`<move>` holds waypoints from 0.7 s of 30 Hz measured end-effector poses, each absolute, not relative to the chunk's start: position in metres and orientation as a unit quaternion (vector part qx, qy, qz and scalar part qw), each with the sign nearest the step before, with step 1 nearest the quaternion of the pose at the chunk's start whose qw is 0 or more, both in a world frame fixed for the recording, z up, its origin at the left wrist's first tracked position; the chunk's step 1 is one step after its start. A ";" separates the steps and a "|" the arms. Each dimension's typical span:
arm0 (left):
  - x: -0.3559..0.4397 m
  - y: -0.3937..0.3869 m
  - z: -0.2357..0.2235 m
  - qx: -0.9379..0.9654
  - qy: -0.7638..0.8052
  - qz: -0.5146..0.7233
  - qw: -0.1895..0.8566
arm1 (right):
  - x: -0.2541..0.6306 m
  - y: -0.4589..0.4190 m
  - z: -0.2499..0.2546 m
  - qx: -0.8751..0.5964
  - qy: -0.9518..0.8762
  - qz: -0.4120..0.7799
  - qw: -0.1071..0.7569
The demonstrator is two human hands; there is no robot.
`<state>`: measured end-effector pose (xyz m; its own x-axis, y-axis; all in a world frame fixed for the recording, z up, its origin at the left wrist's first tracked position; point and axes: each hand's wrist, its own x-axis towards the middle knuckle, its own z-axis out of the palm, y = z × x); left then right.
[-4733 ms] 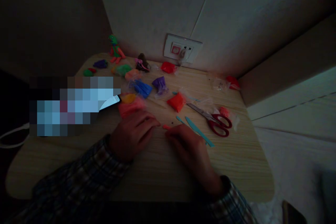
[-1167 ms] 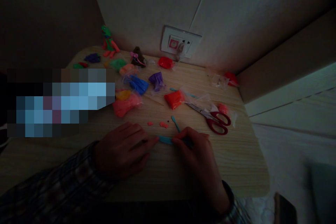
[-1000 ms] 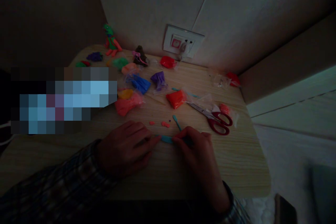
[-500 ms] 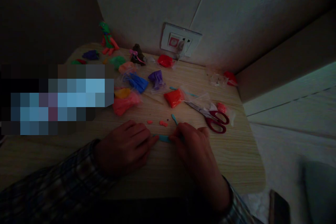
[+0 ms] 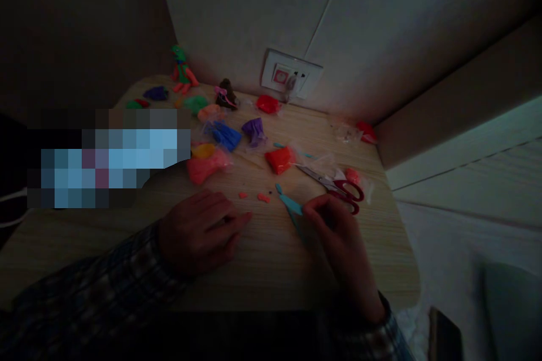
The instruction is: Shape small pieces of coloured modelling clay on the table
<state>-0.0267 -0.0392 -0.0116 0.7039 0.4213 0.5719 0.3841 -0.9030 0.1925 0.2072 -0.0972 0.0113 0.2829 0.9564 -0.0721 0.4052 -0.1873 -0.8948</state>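
My right hand [image 5: 332,228] pinches the end of a flat turquoise plastic clay knife [image 5: 291,204], its blade pointing left above the table. Beneath it lies a thinner turquoise clay tool [image 5: 295,223], partly covered by the knife. Palm down on the wood, my left hand [image 5: 201,234] has its index finger stretched toward the right and holds nothing. Just beyond that fingertip are two small bits of pink clay, a left piece [image 5: 243,195] and a right piece [image 5: 263,198], with a tiny dark speck beside them.
Scissors with dark red handles [image 5: 347,187] lie behind my right hand. Bags of red [image 5: 279,159], blue [image 5: 226,136], purple [image 5: 254,131] and pink clay [image 5: 207,166] spread across the tabletop. A green-and-orange clay figure [image 5: 182,70] stands at the back, near a wall socket [image 5: 291,74].
My right hand has lifted the clay knife off the table and moved it right and up, away from my left hand. The left fingers no longer touch it. The view has shifted slightly.
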 end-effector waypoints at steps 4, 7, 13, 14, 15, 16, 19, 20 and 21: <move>-0.026 -0.038 -0.009 0.908 0.245 0.335 0.064 | 0.206 -0.099 0.014 -0.662 -0.449 0.413 0.435; -0.026 -0.038 -0.002 0.890 0.272 0.356 0.088 | 0.198 -0.099 0.019 -0.606 -0.385 0.533 0.447; -0.025 -0.038 0.009 0.859 0.305 0.404 0.079 | 0.177 -0.099 0.033 -0.399 -0.205 0.814 0.369; -0.025 -0.037 0.009 0.850 0.309 0.420 0.076 | 0.175 -0.099 0.033 -0.382 -0.197 0.832 0.351; -0.024 -0.036 0.009 0.842 0.320 0.427 0.079 | 0.173 -0.099 0.033 -0.374 -0.195 0.841 0.340; -0.023 -0.034 0.008 0.837 0.326 0.431 0.086 | 0.173 -0.099 0.032 -0.368 -0.197 0.845 0.333; -0.021 -0.029 0.006 0.847 0.310 0.420 0.101 | 0.172 -0.098 0.027 -0.371 -0.212 0.849 0.312; -0.020 -0.028 0.005 0.856 0.296 0.409 0.107 | 0.172 -0.098 0.026 -0.377 -0.219 0.848 0.302; -0.020 -0.026 0.004 0.865 0.282 0.398 0.114 | 0.172 -0.097 0.025 -0.386 -0.225 0.845 0.293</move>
<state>-0.0197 -0.0262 0.0037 0.5235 0.5790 0.6250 0.3971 -0.8148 0.4223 0.1725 -0.0974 0.0255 -0.5309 0.6689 -0.5204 -0.3210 -0.7270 -0.6070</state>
